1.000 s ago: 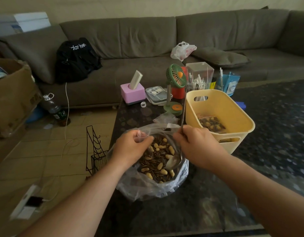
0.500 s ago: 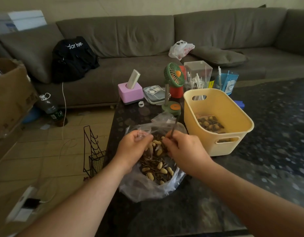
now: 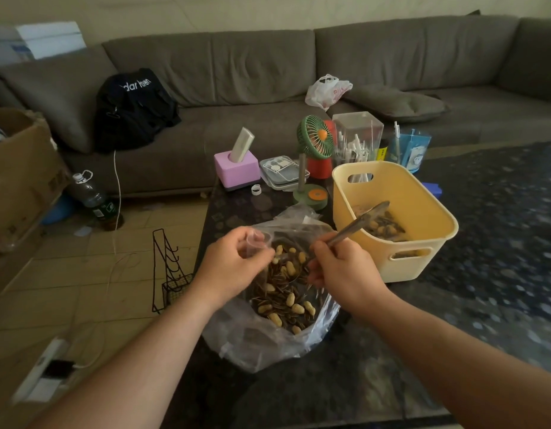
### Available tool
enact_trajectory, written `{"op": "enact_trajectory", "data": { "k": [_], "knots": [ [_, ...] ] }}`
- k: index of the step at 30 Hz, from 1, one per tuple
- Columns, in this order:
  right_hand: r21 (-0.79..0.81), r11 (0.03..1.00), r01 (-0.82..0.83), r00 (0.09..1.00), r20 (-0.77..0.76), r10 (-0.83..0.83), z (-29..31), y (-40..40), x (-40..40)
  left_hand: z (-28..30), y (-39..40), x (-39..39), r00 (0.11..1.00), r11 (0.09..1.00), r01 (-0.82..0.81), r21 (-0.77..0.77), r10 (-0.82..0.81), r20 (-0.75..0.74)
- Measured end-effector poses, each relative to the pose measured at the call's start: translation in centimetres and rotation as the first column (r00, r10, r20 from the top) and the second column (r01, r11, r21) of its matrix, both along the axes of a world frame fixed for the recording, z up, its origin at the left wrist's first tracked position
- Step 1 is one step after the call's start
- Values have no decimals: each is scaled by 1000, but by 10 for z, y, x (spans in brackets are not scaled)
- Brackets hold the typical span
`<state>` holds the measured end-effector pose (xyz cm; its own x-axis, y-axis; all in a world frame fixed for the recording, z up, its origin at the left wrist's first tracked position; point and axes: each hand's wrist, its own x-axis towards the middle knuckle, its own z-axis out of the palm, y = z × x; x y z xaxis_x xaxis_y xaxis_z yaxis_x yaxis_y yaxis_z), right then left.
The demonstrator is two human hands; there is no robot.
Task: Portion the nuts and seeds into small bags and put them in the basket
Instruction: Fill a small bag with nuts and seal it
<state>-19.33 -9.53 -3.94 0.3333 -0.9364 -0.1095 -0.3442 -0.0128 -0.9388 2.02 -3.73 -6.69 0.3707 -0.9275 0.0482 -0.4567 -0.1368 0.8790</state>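
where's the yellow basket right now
In the head view, the yellow basket sits on the dark table, right of the big bag of nuts, before the green fan.

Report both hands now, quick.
Left hand: pinching a small clear bag over the big bag of nuts.
Right hand: gripping a metal spoon.

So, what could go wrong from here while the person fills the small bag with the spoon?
1. The left hand pinches the small bag at one edge only, so its mouth may close and nuts may miss it.
2. The right hand holds the spoon tilted over the big bag; seeds could slide off onto the table.
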Motion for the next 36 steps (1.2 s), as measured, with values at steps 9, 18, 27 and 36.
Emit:
{"op": "enact_trajectory", "data": {
  "k": [9,18,27,36],
  "knots": [
    [-406,913,-34,980,-194,-50,39,4,-15,2,9,-6,971,999,35,-14,-31,239],
    [-676,707,-207,960,-281,13,53,3,-19,-7,2,-28,941,999,-24,48,6,338],
    [-813,454,-365,920,-389,44,35,3,-14,-5,0,-34,962,998,-44,38,32,270],
    [-834,413,-365,927,-366,80,31,7,-12,-3,2,-34,974,995,-77,64,61,217]
  ]
}}
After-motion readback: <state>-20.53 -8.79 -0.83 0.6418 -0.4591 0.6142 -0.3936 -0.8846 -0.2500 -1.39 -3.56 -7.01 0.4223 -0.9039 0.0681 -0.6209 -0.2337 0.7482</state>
